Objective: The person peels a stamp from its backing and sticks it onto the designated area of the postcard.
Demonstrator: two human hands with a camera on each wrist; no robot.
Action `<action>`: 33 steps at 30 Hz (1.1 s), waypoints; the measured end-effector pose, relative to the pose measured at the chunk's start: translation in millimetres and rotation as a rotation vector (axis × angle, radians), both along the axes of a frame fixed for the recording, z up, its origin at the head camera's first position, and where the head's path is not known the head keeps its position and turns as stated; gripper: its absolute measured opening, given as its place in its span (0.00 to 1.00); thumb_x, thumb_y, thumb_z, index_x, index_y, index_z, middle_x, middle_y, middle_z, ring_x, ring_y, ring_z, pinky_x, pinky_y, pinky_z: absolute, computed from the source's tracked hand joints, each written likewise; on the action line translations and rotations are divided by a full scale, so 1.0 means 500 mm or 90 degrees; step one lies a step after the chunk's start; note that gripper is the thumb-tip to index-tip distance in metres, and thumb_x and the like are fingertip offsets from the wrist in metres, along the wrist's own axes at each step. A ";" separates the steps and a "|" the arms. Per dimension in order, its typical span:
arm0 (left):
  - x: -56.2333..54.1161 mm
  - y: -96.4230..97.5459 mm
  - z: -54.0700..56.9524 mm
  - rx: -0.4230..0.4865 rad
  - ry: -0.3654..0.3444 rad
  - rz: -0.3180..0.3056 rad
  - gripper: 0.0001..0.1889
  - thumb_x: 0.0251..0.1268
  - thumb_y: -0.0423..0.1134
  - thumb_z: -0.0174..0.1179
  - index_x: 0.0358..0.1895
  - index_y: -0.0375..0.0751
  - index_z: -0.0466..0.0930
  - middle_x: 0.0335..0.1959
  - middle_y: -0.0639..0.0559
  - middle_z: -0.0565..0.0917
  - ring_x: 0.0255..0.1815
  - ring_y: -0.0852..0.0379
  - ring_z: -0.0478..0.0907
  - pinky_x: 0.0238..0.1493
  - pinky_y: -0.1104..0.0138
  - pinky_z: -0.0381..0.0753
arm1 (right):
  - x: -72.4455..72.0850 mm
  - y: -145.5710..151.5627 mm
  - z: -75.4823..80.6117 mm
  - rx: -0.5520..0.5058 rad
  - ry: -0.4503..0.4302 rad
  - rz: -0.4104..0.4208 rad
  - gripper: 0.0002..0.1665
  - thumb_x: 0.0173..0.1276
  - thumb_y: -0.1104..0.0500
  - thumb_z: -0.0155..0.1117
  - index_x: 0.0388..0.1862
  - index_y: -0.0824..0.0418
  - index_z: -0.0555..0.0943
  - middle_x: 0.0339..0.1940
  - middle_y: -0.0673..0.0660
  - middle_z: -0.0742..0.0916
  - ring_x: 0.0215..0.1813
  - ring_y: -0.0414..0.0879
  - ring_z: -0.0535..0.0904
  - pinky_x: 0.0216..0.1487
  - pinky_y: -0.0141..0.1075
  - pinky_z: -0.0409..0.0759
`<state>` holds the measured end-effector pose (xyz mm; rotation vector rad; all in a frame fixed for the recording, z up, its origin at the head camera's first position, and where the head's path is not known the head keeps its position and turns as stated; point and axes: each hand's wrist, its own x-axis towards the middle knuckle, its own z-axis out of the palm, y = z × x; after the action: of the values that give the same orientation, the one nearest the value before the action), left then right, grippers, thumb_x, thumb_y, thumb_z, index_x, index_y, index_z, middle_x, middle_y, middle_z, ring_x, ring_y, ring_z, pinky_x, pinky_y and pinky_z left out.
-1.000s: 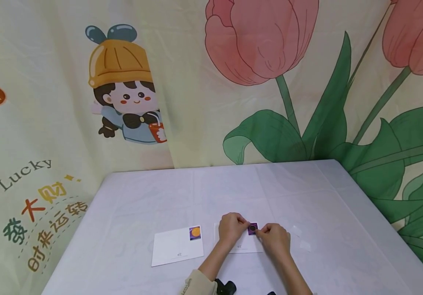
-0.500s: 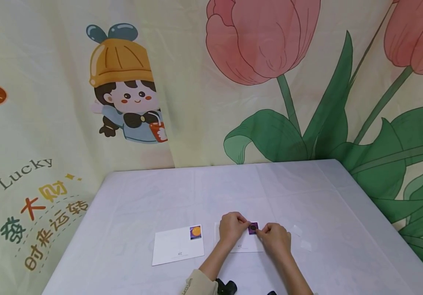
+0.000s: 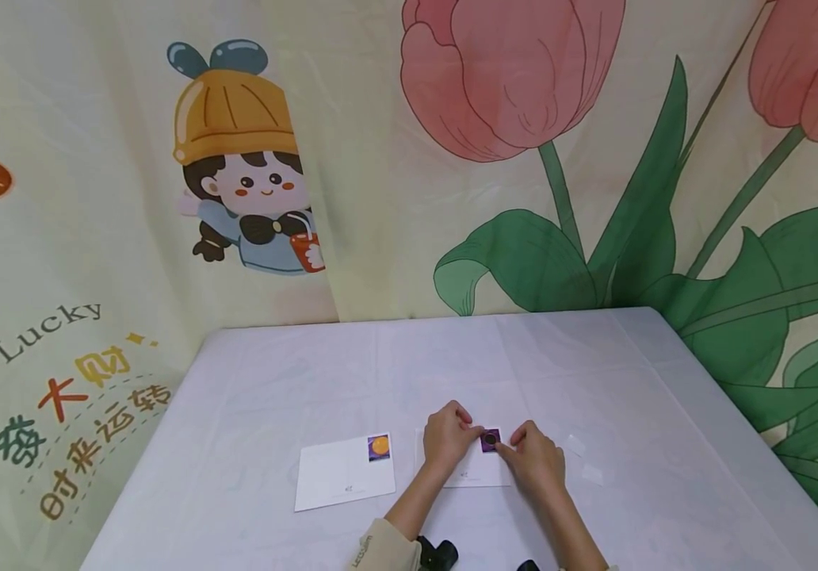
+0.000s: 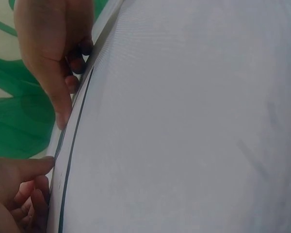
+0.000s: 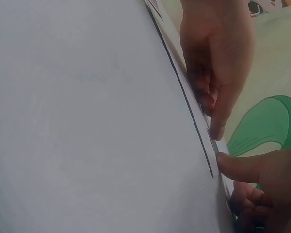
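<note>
Between my two hands, a small purple stamp (image 3: 491, 438) with a dark ring lies at the upper right corner of a white card or envelope (image 3: 476, 477). My left hand (image 3: 448, 438) touches the stamp's left edge with the thumb. At its lower right edge rests the thumb of my right hand (image 3: 536, 461). The other fingers of both hands are raised, loosely bent and hold nothing. In the right wrist view, both straight thumbs point down at the stamp (image 5: 212, 138), seen nearly edge-on. My left hand and forearm hide part of the white card.
Left of my hands lies another white card or envelope (image 3: 343, 474), bearing a purple stamp with an orange disc (image 3: 379, 447). Small pale pieces (image 3: 592, 474) lie right of my right hand. A white cloth covers the table (image 3: 273, 381); a printed curtain (image 3: 373, 198) hangs behind.
The index fingers of both hands have lifted away from the thumbs, which stay at the stamp. The cards and stamp have kept their places; the head view has shifted slightly.
</note>
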<state>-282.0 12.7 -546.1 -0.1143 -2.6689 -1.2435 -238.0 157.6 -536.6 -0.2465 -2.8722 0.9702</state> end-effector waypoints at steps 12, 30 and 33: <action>-0.002 0.006 0.001 0.011 0.002 0.020 0.14 0.42 0.37 0.73 0.25 0.44 0.74 0.14 0.61 0.72 0.15 0.65 0.66 0.19 0.70 0.66 | 0.001 0.002 -0.005 -0.013 0.021 0.009 0.14 0.55 0.52 0.70 0.25 0.57 0.75 0.16 0.47 0.72 0.21 0.42 0.66 0.31 0.40 0.60; 0.001 -0.004 -0.001 0.088 -0.003 0.035 0.11 0.46 0.30 0.69 0.29 0.40 0.75 0.14 0.58 0.75 0.11 0.66 0.71 0.19 0.71 0.71 | 0.005 -0.012 -0.008 -0.013 0.052 -0.012 0.10 0.54 0.53 0.68 0.21 0.55 0.79 0.15 0.45 0.74 0.21 0.41 0.68 0.32 0.41 0.61; 0.005 -0.010 0.004 0.099 -0.002 0.030 0.09 0.48 0.29 0.67 0.29 0.40 0.75 0.15 0.58 0.75 0.12 0.67 0.72 0.19 0.72 0.72 | 0.006 -0.010 -0.005 -0.036 0.043 -0.028 0.08 0.55 0.55 0.68 0.22 0.56 0.80 0.16 0.46 0.76 0.22 0.42 0.68 0.31 0.39 0.63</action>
<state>-279.7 7.7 -544.2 -0.0265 -2.5500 -1.4312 -235.0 152.8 -539.3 -0.2754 -2.7684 1.0331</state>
